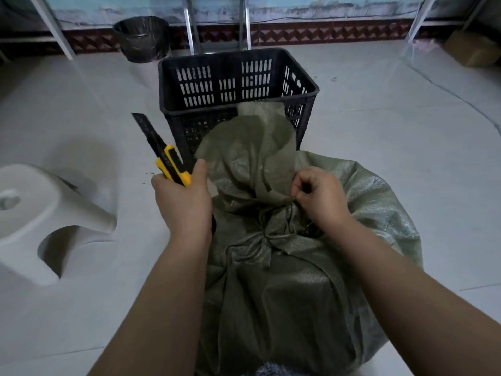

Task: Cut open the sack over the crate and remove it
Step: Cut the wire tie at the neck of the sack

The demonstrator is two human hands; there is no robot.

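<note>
A green woven sack [284,289] stands on the floor just in front of me, its neck tied shut with a cord [267,232]. The loose top flap of the sack leans against a black slatted plastic crate [233,85] standing behind it. My left hand [184,199] grips a yellow-and-black utility knife [165,156] with its blade extended, pointing up and away to the left of the sack. My right hand [320,196] pinches the sack fabric just above the tied neck.
A white plastic stool [40,221] sits on the floor at the left. A dark waste bin [142,39] stands by the back wall, metal frame legs [217,23] rise behind the crate, and a cardboard box [471,48] lies at the far right.
</note>
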